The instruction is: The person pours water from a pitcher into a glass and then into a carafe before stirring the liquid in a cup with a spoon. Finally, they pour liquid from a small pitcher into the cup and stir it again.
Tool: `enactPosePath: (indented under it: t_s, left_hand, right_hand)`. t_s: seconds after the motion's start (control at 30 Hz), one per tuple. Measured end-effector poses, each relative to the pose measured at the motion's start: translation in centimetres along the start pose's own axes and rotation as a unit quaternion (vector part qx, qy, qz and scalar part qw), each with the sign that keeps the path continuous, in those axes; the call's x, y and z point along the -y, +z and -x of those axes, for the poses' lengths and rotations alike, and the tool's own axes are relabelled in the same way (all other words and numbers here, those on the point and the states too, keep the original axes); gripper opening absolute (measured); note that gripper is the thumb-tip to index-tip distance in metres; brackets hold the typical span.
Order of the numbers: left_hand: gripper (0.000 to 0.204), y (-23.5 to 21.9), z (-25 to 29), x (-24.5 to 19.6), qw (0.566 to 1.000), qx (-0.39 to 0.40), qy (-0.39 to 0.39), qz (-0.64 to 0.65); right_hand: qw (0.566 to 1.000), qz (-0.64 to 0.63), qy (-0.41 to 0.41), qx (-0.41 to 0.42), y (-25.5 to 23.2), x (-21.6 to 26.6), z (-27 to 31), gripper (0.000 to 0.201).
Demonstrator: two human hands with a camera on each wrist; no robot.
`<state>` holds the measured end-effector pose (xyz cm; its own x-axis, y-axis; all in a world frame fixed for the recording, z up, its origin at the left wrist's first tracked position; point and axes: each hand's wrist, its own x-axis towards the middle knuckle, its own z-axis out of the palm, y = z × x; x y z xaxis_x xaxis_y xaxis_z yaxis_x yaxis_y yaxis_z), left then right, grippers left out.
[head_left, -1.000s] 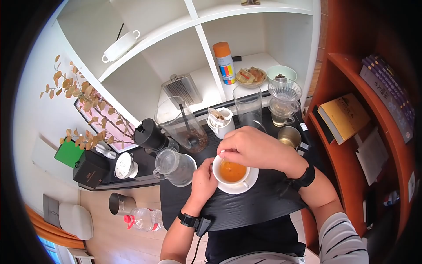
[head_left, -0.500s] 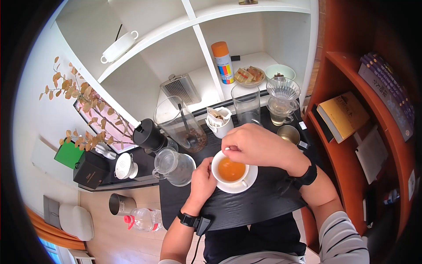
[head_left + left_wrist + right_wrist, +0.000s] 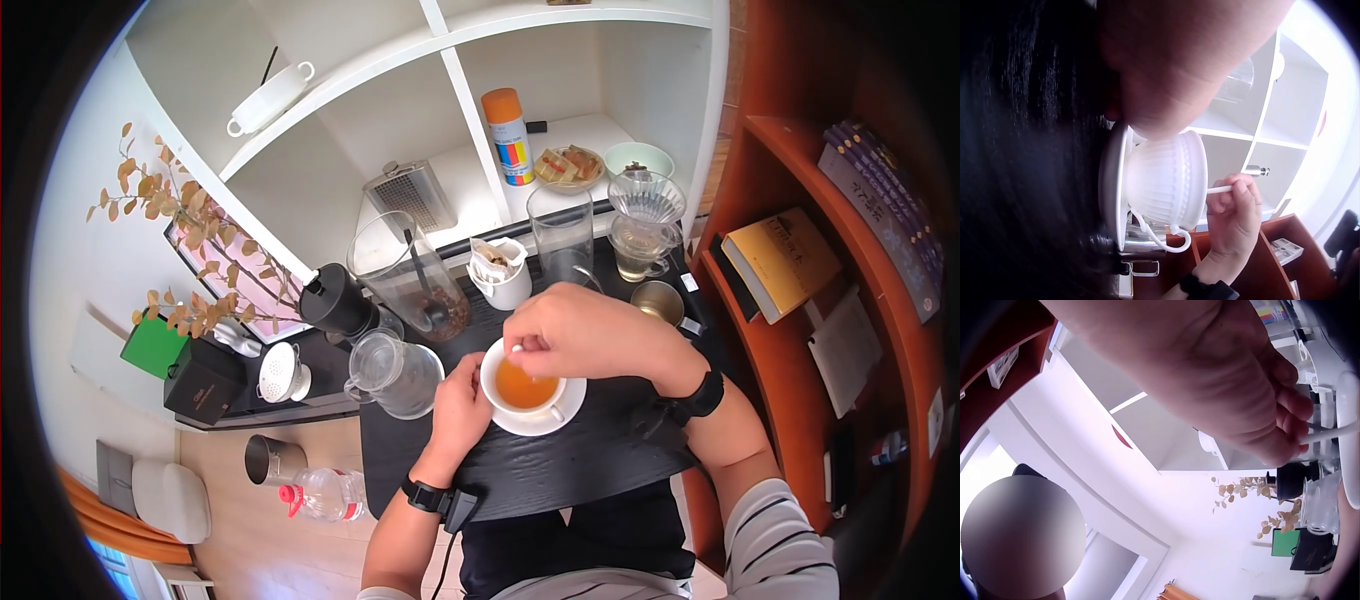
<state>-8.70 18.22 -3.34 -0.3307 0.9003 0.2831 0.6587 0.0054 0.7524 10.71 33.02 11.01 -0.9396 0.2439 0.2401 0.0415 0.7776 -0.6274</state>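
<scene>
Right hand (image 3: 590, 335) pinches white stick (image 3: 1219, 189), lower end hidden by cup (image 3: 1166, 181)

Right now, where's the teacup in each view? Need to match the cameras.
Head: cup just right of and below centre, on its saucer.
Left wrist: cup near centre, turned sideways in the picture, opening to the right.
Right wrist: cup at the right edge, partly cut off.
Shared landmark: white stick pinched in the right hand.
</scene>
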Motion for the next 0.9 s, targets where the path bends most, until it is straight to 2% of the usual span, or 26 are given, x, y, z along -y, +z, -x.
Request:
enactPosePath:
  t_s: [0.03, 0.07, 0.13, 0.17, 0.23, 0.27, 0.37, 0.43, 0.47, 0.57, 0.63, 0.77, 0.83, 0.9]
  left_hand:
    - [0.024, 0.0, 0.0, -0.1, 1.0, 0.001, 0.001, 0.0]
    - [0.024, -0.1, -0.1, -0.2, 1.0, 0.005, -0.003, 0.003]
    - [0.024, -0.1, 0.0, -0.3, 1.0, 0.009, -0.008, 0.006]
    - [0.024, -0.1, 0.0, -0.3, 1.0, 0.007, -0.006, 0.006]
    - [0.025, -0.1, 0.0, -0.2, 1.0, 0.005, -0.006, 0.005]
    - [0.025, 0.0, 0.0, 0.0, 1.0, 0.003, -0.003, -0.002]
    - [0.026, 0.0, 0.0, 0.0, 1.0, 0.003, -0.003, -0.005]
    - [0.026, -0.1, -0.1, -0.3, 1.0, 0.006, -0.005, -0.003]
    - [0.026, -0.2, -0.1, -0.6, 1.0, 0.007, -0.009, 0.003]
    - [0.025, -0.2, -0.1, -0.7, 1.0, 0.008, -0.011, 0.008]
    - [0.025, -0.2, 0.0, -0.4, 1.0, 0.006, -0.011, 0.009]
    - [0.026, 0.0, 0.0, 0.1, 1.0, 0.002, -0.001, 0.0]
    - [0.026, 0.0, 0.0, 0.0, 1.0, 0.002, 0.001, -0.001]
    - [0.026, -0.2, -0.1, -0.5, 1.0, 0.01, -0.013, 0.002]
  right_hand:
    - [0.997, -0.058, 0.017, 0.045, 0.0, 0.2, -0.1, 0.016]
    - [0.997, -0.058, 0.018, 0.044, 0.1, 0.2, -0.2, 0.016]
    - [0.997, -0.069, -0.041, 0.001, 0.8, -0.1, -0.4, 0.016]
    - [0.997, -0.069, -0.041, 0.001, 1.0, -0.5, -0.3, 0.016]
    - [0.993, 0.026, -0.061, -0.098, 1.3, -1.0, -0.2, 0.015]
    - [0.993, 0.026, -0.061, -0.098, 1.1, -0.9, -0.1, 0.015]
    - [0.995, 0.068, -0.032, -0.057, 0.3, -0.4, 0.1, 0.014]
    - [0.999, -0.037, 0.004, 0.015, 0.2, 0.0, 0.1, 0.013]
    - [0.999, -0.037, 0.004, 0.014, 0.4, 0.1, 0.0, 0.013]
    - [0.997, -0.059, -0.035, -0.018, 1.2, -0.3, -0.3, 0.013]
    - [0.992, 0.023, -0.066, -0.109, 1.2, -0.6, -0.2, 0.014]
    - [0.997, 0.051, -0.012, -0.049, 0.1, 0.0, 0.0, 0.015]
    - [0.999, -0.039, -0.003, 0.012, 0.3, 0.0, 0.0, 0.013]
    - [0.998, -0.043, -0.029, -0.019, 0.8, 0.1, -0.2, 0.013]
